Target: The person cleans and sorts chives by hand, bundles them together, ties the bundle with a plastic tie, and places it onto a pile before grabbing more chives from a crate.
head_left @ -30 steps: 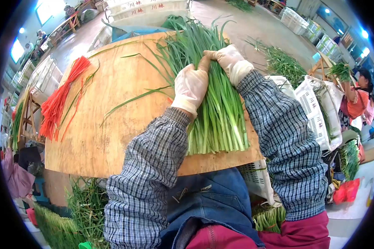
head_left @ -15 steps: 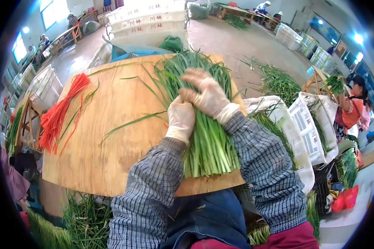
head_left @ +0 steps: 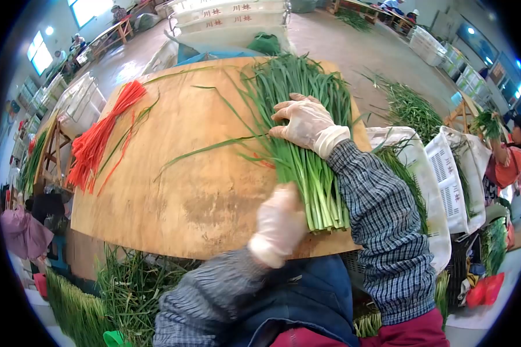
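Left grip [head_left: 281, 222] lowered (blurred), greens [head_left: 308, 176] beneath right grip [head_left: 304, 121].

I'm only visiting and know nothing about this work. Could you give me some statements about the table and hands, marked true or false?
1. Red strips lie on the table. True.
2. The right hand lies over the green stalks. True.
3. The red strips lie to the right of the green stalks. False: they lie to the left.
4. The left hand looks blurred. True.
5. The left hand is on the red strips. False: it is well away from them.
6. The right hand is nearer the person's body than the left. False: the left is nearer.
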A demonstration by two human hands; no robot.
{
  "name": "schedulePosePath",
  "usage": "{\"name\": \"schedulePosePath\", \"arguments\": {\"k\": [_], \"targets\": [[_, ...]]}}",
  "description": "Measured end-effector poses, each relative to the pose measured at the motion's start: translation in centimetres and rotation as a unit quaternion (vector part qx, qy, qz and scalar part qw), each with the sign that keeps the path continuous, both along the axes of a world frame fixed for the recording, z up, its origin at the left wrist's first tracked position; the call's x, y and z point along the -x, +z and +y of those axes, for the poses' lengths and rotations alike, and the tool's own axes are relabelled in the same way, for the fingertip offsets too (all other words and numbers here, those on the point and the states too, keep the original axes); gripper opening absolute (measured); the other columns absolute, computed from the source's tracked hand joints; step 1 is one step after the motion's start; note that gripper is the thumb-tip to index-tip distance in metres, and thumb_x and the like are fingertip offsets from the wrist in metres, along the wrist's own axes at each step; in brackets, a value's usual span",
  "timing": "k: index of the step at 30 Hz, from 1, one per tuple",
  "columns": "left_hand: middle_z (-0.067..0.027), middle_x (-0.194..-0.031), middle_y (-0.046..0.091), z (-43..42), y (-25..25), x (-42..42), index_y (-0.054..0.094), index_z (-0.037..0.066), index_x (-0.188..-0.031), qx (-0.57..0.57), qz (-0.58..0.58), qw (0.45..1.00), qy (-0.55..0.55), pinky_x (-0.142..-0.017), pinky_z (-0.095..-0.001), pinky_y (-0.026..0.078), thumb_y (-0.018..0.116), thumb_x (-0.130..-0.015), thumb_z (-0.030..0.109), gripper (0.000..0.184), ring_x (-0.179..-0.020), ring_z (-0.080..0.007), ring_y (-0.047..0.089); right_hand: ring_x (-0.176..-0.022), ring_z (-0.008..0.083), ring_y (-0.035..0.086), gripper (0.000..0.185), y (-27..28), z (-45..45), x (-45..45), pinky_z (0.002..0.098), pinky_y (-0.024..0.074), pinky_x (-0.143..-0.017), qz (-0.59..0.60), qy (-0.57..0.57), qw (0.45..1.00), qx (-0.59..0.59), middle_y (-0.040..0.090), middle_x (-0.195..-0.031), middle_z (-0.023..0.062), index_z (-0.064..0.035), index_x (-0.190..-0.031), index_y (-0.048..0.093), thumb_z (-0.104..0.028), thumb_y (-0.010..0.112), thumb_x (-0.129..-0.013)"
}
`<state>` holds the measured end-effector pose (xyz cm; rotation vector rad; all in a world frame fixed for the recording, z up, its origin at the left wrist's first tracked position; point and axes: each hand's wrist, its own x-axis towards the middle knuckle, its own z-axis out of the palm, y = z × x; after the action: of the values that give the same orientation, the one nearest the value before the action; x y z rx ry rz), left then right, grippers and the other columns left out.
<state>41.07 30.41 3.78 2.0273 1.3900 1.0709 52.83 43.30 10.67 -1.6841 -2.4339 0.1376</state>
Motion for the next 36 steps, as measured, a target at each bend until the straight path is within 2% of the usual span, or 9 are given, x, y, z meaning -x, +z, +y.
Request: {"name": "schedulePosePath", "arguments": {"k": [3,7,9,17,21,23,25,29,36], "targets": [[-0.0221,-0.077,0.057,-0.4,0.1,-1.3,0.052,-0.001,-0.090,-0.003,0.047,0.999,0.013,-0.060,-0.0456,0.047,0.055,-0.074,0.012,0.021,-0.066,-0.0383,0.058,-0.127,0.0264,0.033,0.038,-0.8,-0.4,1.0,0.0455,0.0205,-0.106,-0.062,-0.012,0.998,0.011,0.052,-0.124,-0.0025,-0.0140,-0.102,0.066,-0.038,0.061,-0.072],[-0.0205,-0.091,0.062,1.6,0.5,2.8,0.061,-0.001,-0.102,0.149,-0.161,0.974,-0.051,-0.070,-0.0344,0.048,0.054,-0.080,0.008,0.025,-0.079,-0.0290,0.062,-0.127,0.0265,0.033,0.039,-0.8,-0.6,1.1,0.0476,0.0204,-0.106,-0.069,-0.015,0.997,-0.004,0.052,-0.124,-0.0022,-0.0142,-0.103,0.065,-0.037,0.062,-0.072],[-0.0218,-0.090,0.062,2.7,2.7,4.2,0.061,-0.001,-0.100,0.178,-0.088,0.980,0.016,-0.072,-0.0350,0.048,0.052,-0.082,0.012,0.024,-0.083,-0.0300,0.061,-0.127,0.0268,0.034,0.039,-0.8,-0.5,1.5,0.0476,0.0207,-0.106,-0.078,-0.016,0.997,-0.009,0.053,-0.123,-0.0020,-0.0139,-0.103,0.065,-0.036,0.062,-0.071],[-0.0209,-0.108,0.054,7.5,0.9,0.4,0.057,0.001,-0.103,0.131,0.065,0.989,0.009,-0.080,-0.0416,0.046,0.049,-0.074,0.009,0.030,-0.092,-0.0376,0.057,-0.126,0.0302,0.034,0.033,-1.7,-0.6,0.9,0.0529,0.0182,-0.105,-0.031,0.043,0.996,-0.067,0.052,-0.125,-0.0004,-0.0185,-0.106,0.064,-0.035,0.057,-0.078],[-0.0213,-0.097,0.058,7.7,-1.2,5.6,0.060,0.000,-0.094,0.025,-0.076,0.994,-0.080,-0.077,-0.0369,0.047,0.048,-0.076,0.007,0.023,-0.089,-0.0322,0.059,-0.127,0.0296,0.033,0.032,-1.1,-0.6,2.4,0.0528,0.0158,-0.106,-0.138,0.034,0.990,0.005,0.054,-0.123,-0.0018,-0.0163,-0.100,0.068,-0.034,0.059,-0.074],[-0.0174,-0.074,0.062,8.2,-0.1,13.3,0.063,0.000,-0.086,0.003,-0.047,0.998,0.047,-0.069,-0.0333,0.048,0.053,-0.077,0.008,0.016,-0.078,-0.0285,0.063,-0.127,0.0290,0.033,0.039,-0.7,-0.8,2.7,0.0527,0.0171,-0.106,-0.125,0.025,0.992,0.005,0.054,-0.122,-0.0022,-0.0145,-0.105,0.065,-0.032,0.064,-0.070],[-0.0175,-0.076,0.064,10.7,-2.8,21.5,0.066,0.002,-0.078,-0.159,0.017,0.974,0.159,-0.063,-0.0355,0.048,0.056,-0.079,0.012,0.014,-0.068,-0.0290,0.063,-0.127,0.0291,0.034,0.046,-1.1,-0.7,2.4,0.0524,0.0177,-0.106,-0.097,0.032,0.994,-0.024,0.053,-0.123,-0.0007,-0.0136,-0.110,0.061,-0.030,0.066,-0.068],[-0.0180,-0.079,0.062,14.6,-3.4,35.9,0.063,0.002,-0.080,-0.082,0.147,0.899,0.405,-0.070,-0.0360,0.048,0.054,-0.080,0.015,0.016,-0.080,-0.0320,0.061,-0.126,0.0296,0.035,0.065,-0.8,-0.9,2.8,0.0497,0.0192,-0.106,-0.067,0.032,0.996,-0.042,0.049,-0.128,0.0029,-0.0143,-0.124,0.048,-0.027,0.069,-0.064],[-0.0190,-0.094,0.060,18.3,-1.0,40.1,0.060,0.004,-0.092,0.041,0.381,0.813,0.438,-0.073,-0.0444,0.048,0.046,-0.081,0.011,0.020,-0.084,-0.0341,0.061,-0.124,0.0284,0.036,0.069,-0.7,-0.7,2.8,0.0478,0.0186,-0.106,-0.076,0.033,0.996,-0.037,0.050,-0.126,0.0034,-0.0159,-0.126,0.046,-0.028,0.072,-0.063]]}}
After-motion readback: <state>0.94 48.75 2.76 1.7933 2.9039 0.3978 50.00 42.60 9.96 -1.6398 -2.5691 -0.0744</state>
